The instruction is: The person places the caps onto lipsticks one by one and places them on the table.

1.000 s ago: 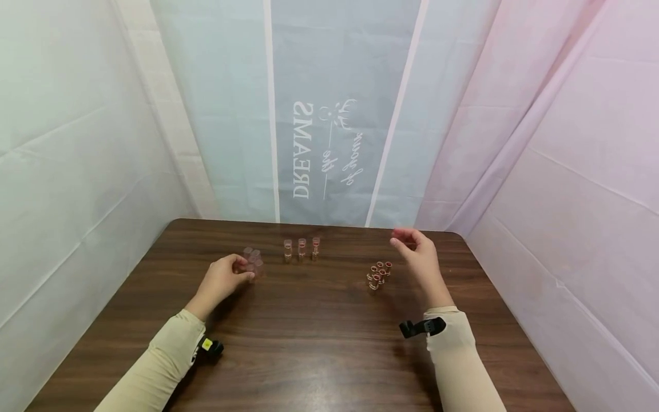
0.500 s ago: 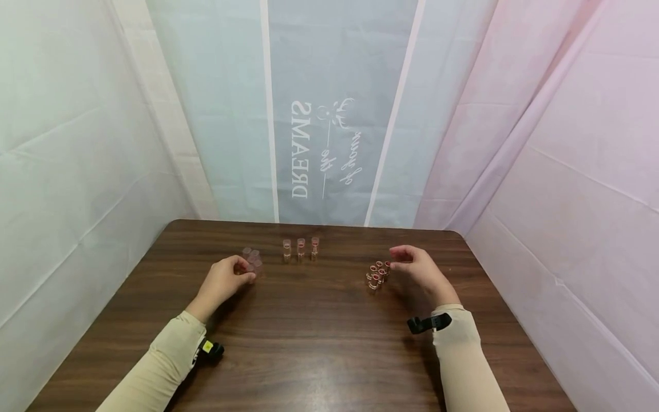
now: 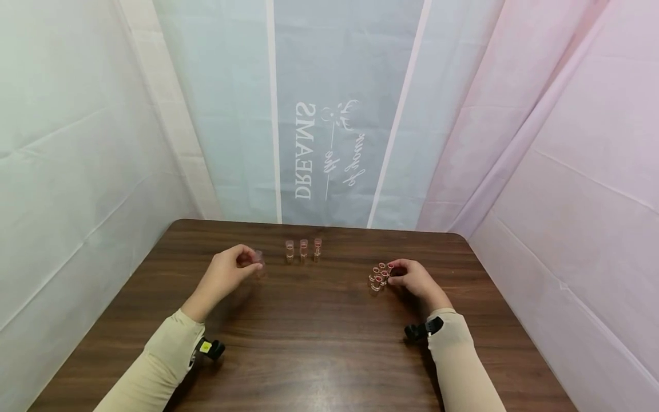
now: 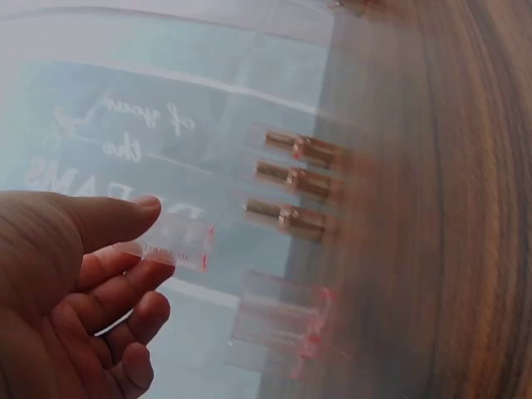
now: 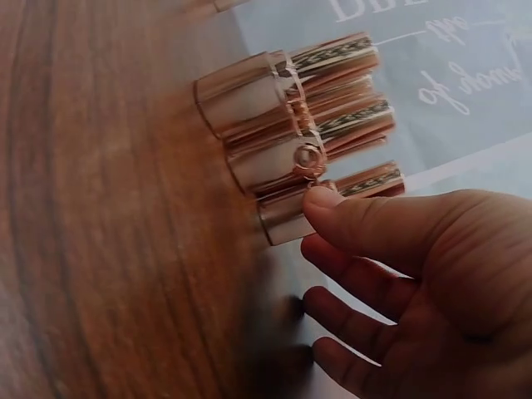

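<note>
My left hand [image 3: 223, 277] pinches a clear cylindrical cap [image 4: 187, 241] between thumb and fingers, above the table. More clear caps [image 4: 278, 320] stand just beyond it, blurred in the left wrist view and mostly hidden by the hand in the head view. On the right, my right hand [image 3: 419, 283] has thumb and forefinger around a gold lipstick tube [image 5: 284, 218] at the near side of an upright cluster. Several other uncapped gold tubes [image 3: 377, 281], with red showing in their tops, make up that cluster.
Three gold lipstick tubes with clear caps [image 3: 304, 250] stand in a row toward the back of the brown wooden table [image 3: 319, 343]. A printed curtain [image 3: 340, 68] hangs behind the table's far edge, with pale fabric walls on both sides.
The right hand has come down to the tube cluster and its fingers now pinch one tube. My left hand has moved slightly up and right, with a cap in its fingers.
</note>
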`<move>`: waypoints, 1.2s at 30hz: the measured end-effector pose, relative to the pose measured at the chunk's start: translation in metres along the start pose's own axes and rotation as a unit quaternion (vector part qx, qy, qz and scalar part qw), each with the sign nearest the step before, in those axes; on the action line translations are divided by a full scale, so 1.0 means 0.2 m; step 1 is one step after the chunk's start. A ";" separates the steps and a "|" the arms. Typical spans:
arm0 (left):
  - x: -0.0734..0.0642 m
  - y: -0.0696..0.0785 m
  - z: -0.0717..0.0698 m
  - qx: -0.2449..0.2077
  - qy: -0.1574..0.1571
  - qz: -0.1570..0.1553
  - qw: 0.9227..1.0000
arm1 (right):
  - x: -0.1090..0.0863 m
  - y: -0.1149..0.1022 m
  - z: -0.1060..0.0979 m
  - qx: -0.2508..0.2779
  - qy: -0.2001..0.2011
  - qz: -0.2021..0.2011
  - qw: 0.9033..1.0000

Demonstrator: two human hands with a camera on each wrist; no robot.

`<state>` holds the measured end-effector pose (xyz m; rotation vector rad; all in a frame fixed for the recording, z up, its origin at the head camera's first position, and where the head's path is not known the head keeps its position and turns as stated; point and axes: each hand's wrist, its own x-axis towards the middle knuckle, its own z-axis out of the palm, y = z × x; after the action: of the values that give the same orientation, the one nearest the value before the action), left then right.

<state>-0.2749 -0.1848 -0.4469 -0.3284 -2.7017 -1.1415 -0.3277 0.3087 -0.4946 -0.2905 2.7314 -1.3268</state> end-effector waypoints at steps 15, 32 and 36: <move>-0.03 0.13 -0.03 -0.030 -0.011 0.045 0.998 | -0.01 0.00 -0.03 -0.081 0.076 0.004 0.994; -0.06 0.18 0.03 -0.053 -0.032 0.072 0.996 | -0.18 -0.55 -0.12 0.098 0.261 -0.055 0.959; -0.07 0.19 0.05 -0.058 -0.039 0.079 0.994 | -0.22 -0.69 -0.03 0.131 0.233 -0.086 0.960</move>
<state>-0.2521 -0.1534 -0.4316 -0.6060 -2.6227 -1.2662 -0.2669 0.2391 -0.3827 -0.2187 2.8853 -2.0103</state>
